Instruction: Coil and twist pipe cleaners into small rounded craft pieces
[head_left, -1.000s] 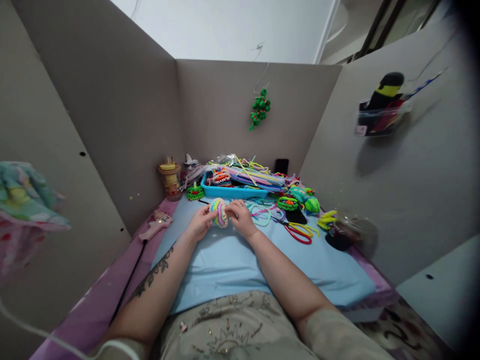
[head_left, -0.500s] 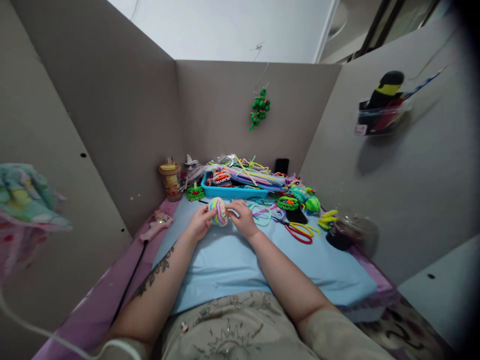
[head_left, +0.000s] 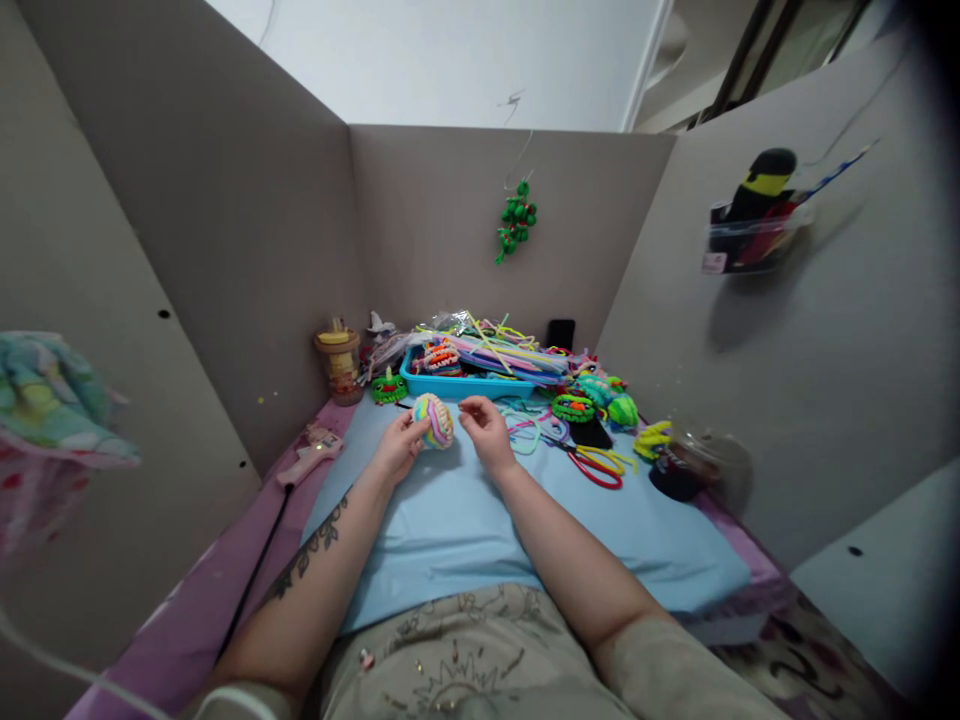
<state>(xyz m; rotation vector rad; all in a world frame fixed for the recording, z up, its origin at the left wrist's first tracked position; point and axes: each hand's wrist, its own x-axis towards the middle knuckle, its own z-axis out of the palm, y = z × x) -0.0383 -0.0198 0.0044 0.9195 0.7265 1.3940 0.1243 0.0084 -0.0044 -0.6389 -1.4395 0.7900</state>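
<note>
My left hand (head_left: 401, 445) is closed round the edge of a small rounded piece made of pastel pipe cleaners (head_left: 433, 421), striped in white, yellow, blue and lilac. It is held above the light blue cloth (head_left: 457, 520). Just to its right, a small gap away, is my right hand (head_left: 486, 432), its fingers bent in and brought together. Anything between those fingertips is too small to make out. Red-handled scissors (head_left: 598, 470) lie to the right of my hands.
Behind my hands is a blue tray (head_left: 469, 386) heaped with pipe cleaners. A pink glue gun (head_left: 313, 456) lies at left, near a lidded cup (head_left: 341, 365). Green woven pieces (head_left: 574, 408) and a yellow bundle (head_left: 652, 440) are at right. Grey panels (head_left: 510, 270) surround the table.
My right hand has let go of the piece's edge and moved slightly right, opening a gap. In my left hand, the piece has turned a little.
</note>
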